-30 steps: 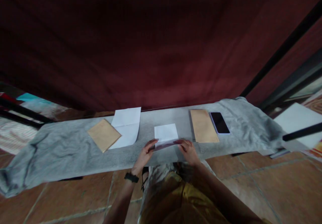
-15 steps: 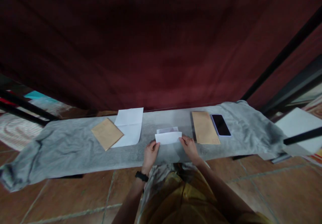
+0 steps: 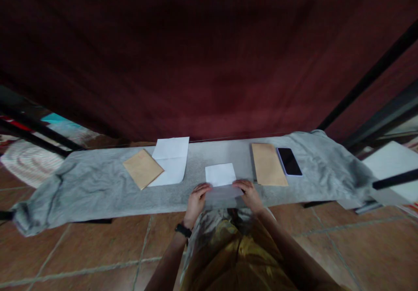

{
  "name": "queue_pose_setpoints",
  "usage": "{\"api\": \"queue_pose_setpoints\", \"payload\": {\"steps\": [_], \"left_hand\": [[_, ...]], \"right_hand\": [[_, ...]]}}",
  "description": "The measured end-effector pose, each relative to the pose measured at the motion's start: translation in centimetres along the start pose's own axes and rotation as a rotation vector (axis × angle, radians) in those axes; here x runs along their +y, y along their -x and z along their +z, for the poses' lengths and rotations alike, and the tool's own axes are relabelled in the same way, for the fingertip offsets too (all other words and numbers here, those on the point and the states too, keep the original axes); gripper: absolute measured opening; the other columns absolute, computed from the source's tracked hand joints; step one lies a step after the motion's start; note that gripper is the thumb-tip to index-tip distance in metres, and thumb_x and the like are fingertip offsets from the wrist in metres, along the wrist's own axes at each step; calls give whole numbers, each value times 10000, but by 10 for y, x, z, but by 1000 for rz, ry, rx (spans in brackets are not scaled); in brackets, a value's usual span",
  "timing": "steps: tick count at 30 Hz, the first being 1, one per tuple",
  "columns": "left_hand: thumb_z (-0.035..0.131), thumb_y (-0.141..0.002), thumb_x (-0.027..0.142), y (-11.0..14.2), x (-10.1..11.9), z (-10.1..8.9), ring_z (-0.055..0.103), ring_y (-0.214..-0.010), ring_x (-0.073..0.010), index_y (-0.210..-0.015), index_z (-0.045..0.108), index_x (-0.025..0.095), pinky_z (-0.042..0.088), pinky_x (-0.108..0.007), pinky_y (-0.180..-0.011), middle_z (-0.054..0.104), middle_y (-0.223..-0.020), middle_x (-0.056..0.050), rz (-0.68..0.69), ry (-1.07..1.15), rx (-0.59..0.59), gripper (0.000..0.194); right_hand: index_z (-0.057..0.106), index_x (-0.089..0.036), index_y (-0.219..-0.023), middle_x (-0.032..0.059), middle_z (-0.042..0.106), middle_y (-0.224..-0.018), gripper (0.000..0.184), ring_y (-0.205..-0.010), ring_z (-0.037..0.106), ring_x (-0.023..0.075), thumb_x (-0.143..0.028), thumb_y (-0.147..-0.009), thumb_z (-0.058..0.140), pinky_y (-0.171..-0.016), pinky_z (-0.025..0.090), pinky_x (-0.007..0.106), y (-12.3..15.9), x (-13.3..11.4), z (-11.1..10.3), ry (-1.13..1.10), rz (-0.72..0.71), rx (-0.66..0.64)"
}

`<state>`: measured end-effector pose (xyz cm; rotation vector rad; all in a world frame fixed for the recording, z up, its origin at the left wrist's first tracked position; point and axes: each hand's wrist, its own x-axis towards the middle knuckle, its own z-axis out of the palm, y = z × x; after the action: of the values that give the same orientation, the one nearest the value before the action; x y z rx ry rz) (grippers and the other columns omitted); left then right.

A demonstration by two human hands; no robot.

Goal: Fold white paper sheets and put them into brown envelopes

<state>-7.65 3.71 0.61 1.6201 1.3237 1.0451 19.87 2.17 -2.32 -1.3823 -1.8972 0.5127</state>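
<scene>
A white sheet of paper with a fold across it lies in front of me. Its upper part is bright, while the lower part toward me is in shadow. My left hand has its fingers closed on the left end of the fold. At the right end, my right hand pinches the same sheet. Fingertips hide both ends of the crease.
The narrow bench has a grey cloth over it. To the left, a brown envelope overlaps another creased white sheet. On the right lie a second brown envelope and a phone. A dark red curtain hangs behind.
The paper was held up with its near flap raised; now it lies flatter, its far part laid back. Both hands have come slightly lower along the sheet. The view has shifted a little.
</scene>
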Motion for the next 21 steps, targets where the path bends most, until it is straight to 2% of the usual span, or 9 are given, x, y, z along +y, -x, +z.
{"api": "queue_pose_setpoints", "payload": {"steps": [4,7,9,12,14,16,17,19,21], "left_hand": [[544,-761,105,-13,7,2,638,-1208,-256,-969,799,293,430,-514,-1150,752,-1187,-48,96,-3,-27,379],[597,-768,138,-29,17,6,606,-1263,-260,-1027,785,275,394,-507,-1180,710,-1289,-55,69,92,32,348],[675,-736,174,-39,20,10,587,-1290,-264,-1082,764,255,384,-480,-1188,691,-1319,-67,-42,204,152,367],[729,-766,369,-41,21,16,673,-1134,-282,-1121,727,199,515,-471,-1042,743,-1158,-111,-242,350,287,394],[695,-799,564,-32,22,18,715,-998,-298,-1070,720,169,587,-466,-884,761,-1036,-130,-433,533,274,480],[663,-787,708,-18,25,16,725,-970,-311,-1019,721,168,608,-449,-806,765,-1022,-142,-625,796,230,590],[656,-777,747,-10,27,15,725,-988,-314,-1022,721,174,611,-444,-802,766,-1050,-144,-671,906,212,626],[649,-779,769,6,33,14,722,-1031,-308,-1080,716,194,613,-435,-819,758,-1125,-138,-676,1020,200,652],[726,-773,676,19,39,17,724,-1038,-288,-1131,701,213,609,-412,-828,753,-1162,-122,-662,1018,206,586]], "right_hand": [[725,-290,-1204,51,737,-1236,540,-1193,646,252,3,-794,530,-1044,494,475,-1,-8,1,52,-52,14],[693,-299,-1281,52,712,-1277,541,-1208,623,252,-10,-861,513,-1077,456,463,-4,-14,-7,133,-125,9],[677,-308,-1315,64,713,-1248,534,-1171,618,262,-22,-896,509,-1075,437,461,-5,-18,-14,220,-135,8],[678,-314,-1317,87,708,-1204,479,-1093,607,280,-64,-936,529,-1040,427,468,-5,-25,-19,344,-125,-8],[673,-303,-1321,96,696,-1211,444,-1090,590,285,-93,-952,542,-1049,407,472,-4,-32,-16,395,-150,-27],[657,-296,-1336,96,692,-1198,439,-1103,576,284,-103,-959,544,-1071,385,471,-1,-39,-10,420,-188,-45],[648,-296,-1346,94,692,-1182,442,-1105,572,282,-104,-961,544,-1082,375,469,0,-43,-6,425,-206,-53],[641,-297,-1349,90,692,-1140,440,-1083,572,275,-108,-963,544,-1094,366,468,1,-52,2,428,-235,-64],[650,-287,-1329,86,692,-1093,411,-1043,575,265,-121,-966,552,-1089,374,464,2,-59,10,425,-256,-73]]}}
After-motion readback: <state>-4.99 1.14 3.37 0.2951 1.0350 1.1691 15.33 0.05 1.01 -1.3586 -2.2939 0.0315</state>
